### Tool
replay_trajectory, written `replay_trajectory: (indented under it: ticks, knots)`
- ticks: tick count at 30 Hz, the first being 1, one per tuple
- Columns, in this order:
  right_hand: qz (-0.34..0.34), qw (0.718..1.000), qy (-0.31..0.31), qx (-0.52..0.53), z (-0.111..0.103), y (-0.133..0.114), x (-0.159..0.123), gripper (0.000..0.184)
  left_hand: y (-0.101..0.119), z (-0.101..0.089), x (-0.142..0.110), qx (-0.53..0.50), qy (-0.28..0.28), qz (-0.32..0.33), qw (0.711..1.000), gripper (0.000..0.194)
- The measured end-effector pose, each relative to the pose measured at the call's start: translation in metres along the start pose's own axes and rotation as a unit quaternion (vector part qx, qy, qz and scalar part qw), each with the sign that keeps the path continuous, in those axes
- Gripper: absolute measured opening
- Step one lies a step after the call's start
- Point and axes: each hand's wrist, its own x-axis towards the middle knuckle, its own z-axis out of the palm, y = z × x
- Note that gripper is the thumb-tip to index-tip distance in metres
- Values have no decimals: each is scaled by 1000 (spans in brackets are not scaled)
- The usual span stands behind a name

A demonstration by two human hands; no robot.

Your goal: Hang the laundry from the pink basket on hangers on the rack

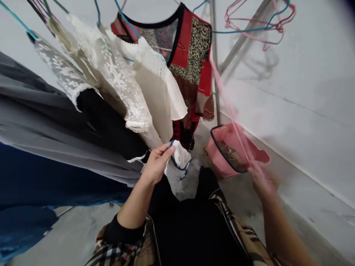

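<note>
The left hand (156, 164) holds a white cloth with blue edging (180, 160) out in front of the body, its grip pinching the cloth between thumb and fingers. The right hand (263, 181) is too blurred to tell its grip, and a blurred pink strip (231, 111) rises from it. Just beyond, a pink plastic basket (219, 147) sits tilted on the concrete floor (77, 236) beside a white wall (291, 92). A white lace blouse (116, 81), a grey garment (55, 111) and a red patterned top (188, 62) hang nearby.
</note>
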Motion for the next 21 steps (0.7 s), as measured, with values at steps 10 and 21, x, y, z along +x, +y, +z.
replay_trajectory:
  ticks: [10, 21]
  knots:
    - [72, 988, -127, 58, -20, 30, -58, 25, -27, 9, 2, -35, 41, -29, 998, 31]
    - [74, 976, -204, 4, -8, 3, -56, 32, -49, 11, -2, -61, 56, -77, 994, 31]
